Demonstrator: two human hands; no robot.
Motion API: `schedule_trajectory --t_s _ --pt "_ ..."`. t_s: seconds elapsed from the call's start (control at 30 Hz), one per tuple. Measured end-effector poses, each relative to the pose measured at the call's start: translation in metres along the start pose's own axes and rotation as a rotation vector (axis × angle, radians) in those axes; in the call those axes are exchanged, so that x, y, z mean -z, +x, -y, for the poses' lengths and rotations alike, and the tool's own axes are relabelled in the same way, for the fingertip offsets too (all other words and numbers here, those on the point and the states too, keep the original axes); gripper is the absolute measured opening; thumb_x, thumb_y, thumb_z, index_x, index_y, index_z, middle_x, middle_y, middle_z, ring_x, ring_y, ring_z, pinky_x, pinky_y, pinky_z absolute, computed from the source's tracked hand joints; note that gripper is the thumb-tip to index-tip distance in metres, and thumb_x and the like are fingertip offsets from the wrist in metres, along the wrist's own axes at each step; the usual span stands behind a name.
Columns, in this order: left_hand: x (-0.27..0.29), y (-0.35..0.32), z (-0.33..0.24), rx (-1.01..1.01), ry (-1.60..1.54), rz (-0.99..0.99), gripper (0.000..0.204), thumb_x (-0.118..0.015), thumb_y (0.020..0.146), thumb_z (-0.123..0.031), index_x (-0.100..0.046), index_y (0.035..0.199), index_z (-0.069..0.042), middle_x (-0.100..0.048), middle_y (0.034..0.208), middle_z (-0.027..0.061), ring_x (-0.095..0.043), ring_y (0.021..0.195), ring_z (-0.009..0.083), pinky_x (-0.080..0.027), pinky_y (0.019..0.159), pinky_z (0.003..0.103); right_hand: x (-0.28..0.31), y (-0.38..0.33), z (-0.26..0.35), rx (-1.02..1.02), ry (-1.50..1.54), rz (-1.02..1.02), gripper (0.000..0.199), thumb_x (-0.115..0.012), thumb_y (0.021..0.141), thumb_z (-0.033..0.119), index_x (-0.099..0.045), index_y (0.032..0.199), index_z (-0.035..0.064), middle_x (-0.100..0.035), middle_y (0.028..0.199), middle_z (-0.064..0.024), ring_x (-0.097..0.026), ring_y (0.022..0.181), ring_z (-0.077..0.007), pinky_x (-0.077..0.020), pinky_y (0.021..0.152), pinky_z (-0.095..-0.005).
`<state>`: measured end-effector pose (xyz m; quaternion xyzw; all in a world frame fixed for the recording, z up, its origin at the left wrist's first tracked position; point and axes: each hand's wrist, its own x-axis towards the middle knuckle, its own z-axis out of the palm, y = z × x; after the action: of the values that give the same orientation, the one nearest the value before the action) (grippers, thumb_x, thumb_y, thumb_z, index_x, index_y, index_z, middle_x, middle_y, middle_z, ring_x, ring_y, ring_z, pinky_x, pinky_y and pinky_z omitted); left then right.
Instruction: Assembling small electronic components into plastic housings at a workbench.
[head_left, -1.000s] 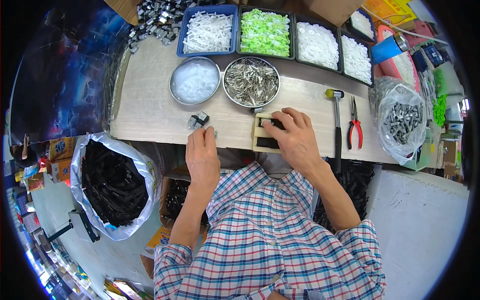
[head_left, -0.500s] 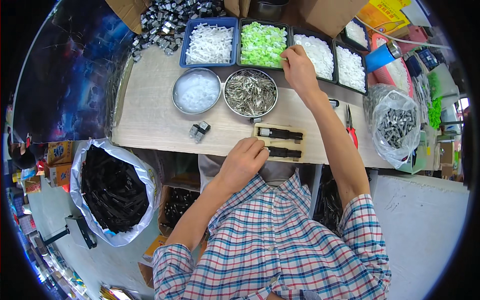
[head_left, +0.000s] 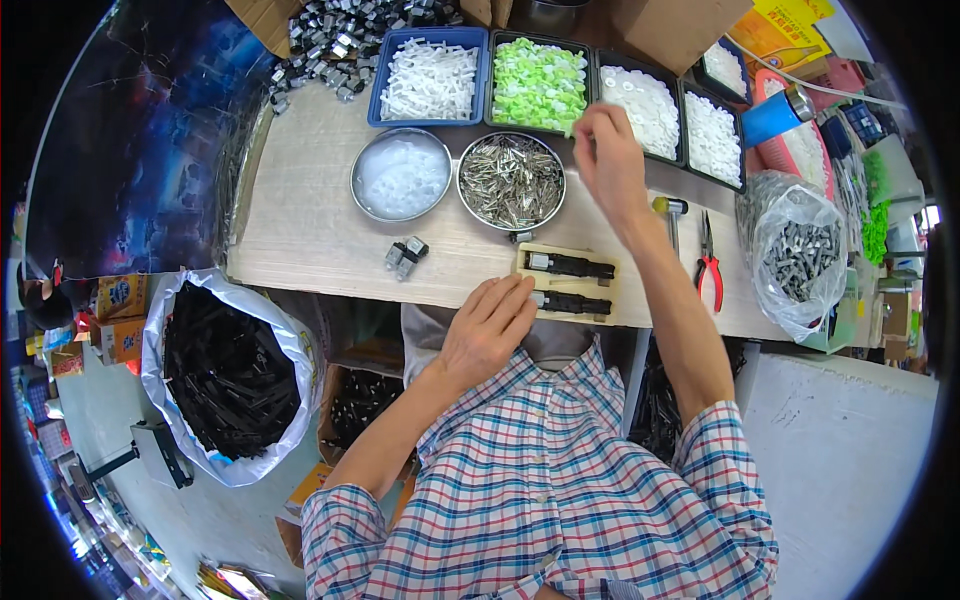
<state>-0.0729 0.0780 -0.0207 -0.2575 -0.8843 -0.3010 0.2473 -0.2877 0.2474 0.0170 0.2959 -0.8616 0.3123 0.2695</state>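
Observation:
A small wooden jig (head_left: 524, 283) lies at the bench's near edge with two black rod-shaped parts (head_left: 572, 267) in its slots. My left hand (head_left: 488, 332) rests flat and open, its fingertips touching the jig's left end. My right hand (head_left: 610, 160) is raised over the row of trays. Its fingertips are pinched at the near right corner of the green-piece tray (head_left: 537, 82), seemingly on a small green piece. A round metal bowl of silvery pins (head_left: 511, 181) sits just left of that hand.
A bowl of white pieces (head_left: 401, 176), a blue tray of white parts (head_left: 430, 78) and black trays of white discs (head_left: 650, 105) line the back. A small metal part (head_left: 406, 255), hammer (head_left: 668, 208), red pliers (head_left: 708, 262) and two bags of parts (head_left: 800, 250) (head_left: 225, 365) surround the bench.
My right hand left the jig and reached back to the trays. My left hand slid right to the jig's left end. The jig's two black parts are now uncovered.

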Motion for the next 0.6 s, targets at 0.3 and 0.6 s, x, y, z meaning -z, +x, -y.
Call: schedule_trajectory --t_s 0.3,0.6 --pt "-0.017 0.084 0.043 0.384 0.180 -0.126 0.015 -0.062 0.078 0.001 -0.064 0.093 -0.002 -0.063 0.096 0.0153 -0.060 0.092 0.0339 -0.052 0.078 0.042 0.049 -0.103 0.084 -0.264 0.207 0.036 0.013 -0.065 0.085 -0.008 -0.063 0.097 -0.0026 -0.060 0.110 -0.0168 -0.064 0.100 -0.0301 -0.0521 0.086 -0.0348" --pt "-0.031 0.099 0.067 0.461 0.304 0.044 0.014 -0.077 0.078 -0.006 -0.065 0.085 -0.002 -0.065 0.091 0.0145 -0.061 0.089 0.0347 -0.051 0.077 0.046 0.072 -0.126 0.095 -0.462 0.253 0.070 0.010 -0.065 0.088 -0.007 -0.063 0.097 -0.0031 -0.059 0.114 -0.0157 -0.063 0.103 -0.0267 -0.0514 0.087 -0.0340"
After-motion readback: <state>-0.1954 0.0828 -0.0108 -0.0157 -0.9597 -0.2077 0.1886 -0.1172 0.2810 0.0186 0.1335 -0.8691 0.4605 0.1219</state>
